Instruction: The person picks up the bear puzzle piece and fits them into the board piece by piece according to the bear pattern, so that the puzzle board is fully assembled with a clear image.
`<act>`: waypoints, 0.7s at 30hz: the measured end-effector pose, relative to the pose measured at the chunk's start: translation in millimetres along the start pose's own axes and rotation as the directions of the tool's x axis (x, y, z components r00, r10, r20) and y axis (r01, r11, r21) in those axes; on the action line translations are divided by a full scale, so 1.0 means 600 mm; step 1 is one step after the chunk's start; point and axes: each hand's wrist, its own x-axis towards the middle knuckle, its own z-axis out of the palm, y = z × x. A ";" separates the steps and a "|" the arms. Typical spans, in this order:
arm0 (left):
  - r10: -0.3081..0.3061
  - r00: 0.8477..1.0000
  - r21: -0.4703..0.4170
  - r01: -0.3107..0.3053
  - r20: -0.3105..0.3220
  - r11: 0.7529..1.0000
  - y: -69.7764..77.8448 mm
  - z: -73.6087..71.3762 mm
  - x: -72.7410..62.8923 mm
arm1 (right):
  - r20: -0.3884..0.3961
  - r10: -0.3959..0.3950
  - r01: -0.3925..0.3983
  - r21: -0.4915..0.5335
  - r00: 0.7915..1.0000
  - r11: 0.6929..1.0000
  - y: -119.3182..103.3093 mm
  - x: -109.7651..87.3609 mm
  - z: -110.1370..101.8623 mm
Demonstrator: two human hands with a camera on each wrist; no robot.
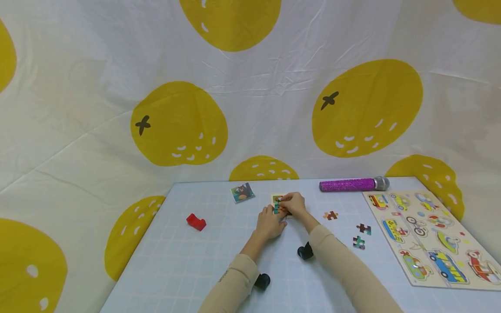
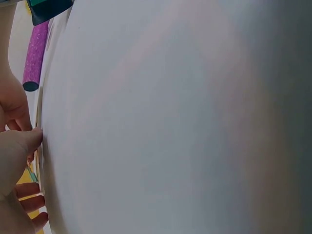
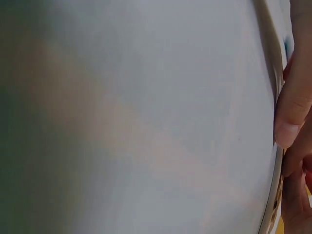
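Note:
A small jigsaw puzzle [image 1: 275, 198] in a pale frame lies at the far middle of the table, partly covered by both hands. My left hand [image 1: 270, 222] rests at its near left edge, thumb and fingers spread. From the right, my right hand [image 1: 294, 203] reaches over it, fingertips together at a small puzzle piece mostly hidden under them. Teal and orange parts show between the hands. Loose jigsaw pieces lie to the right: an orange one [image 1: 331, 215], a brown one [image 1: 364, 229] and a teal one [image 1: 359, 242].
A picture card [image 1: 242, 192] and a red block [image 1: 196, 222] lie on the left. A purple microphone [image 1: 348, 184] lies at the back right, beside a vehicle puzzle board [image 1: 434, 243]. Black objects [image 1: 305, 251] show beside both forearms. A fruit-print cloth [image 1: 274, 108] hangs behind.

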 end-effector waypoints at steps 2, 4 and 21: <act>0.001 1.000 -0.005 -0.001 -0.006 1.000 0.000 0.001 -0.001 | -0.016 -0.012 0.012 -0.040 1.000 0.999 0.000 -0.001 0.003; 0.003 1.000 -0.009 -0.003 -0.012 1.000 0.000 0.001 -0.002 | -0.031 -0.035 0.033 -0.077 0.999 0.996 0.001 -0.002 0.006; -0.003 1.000 -0.012 0.003 0.006 1.000 0.000 0.000 0.000 | -0.066 -0.062 0.045 -0.234 0.996 0.971 0.000 0.012 0.019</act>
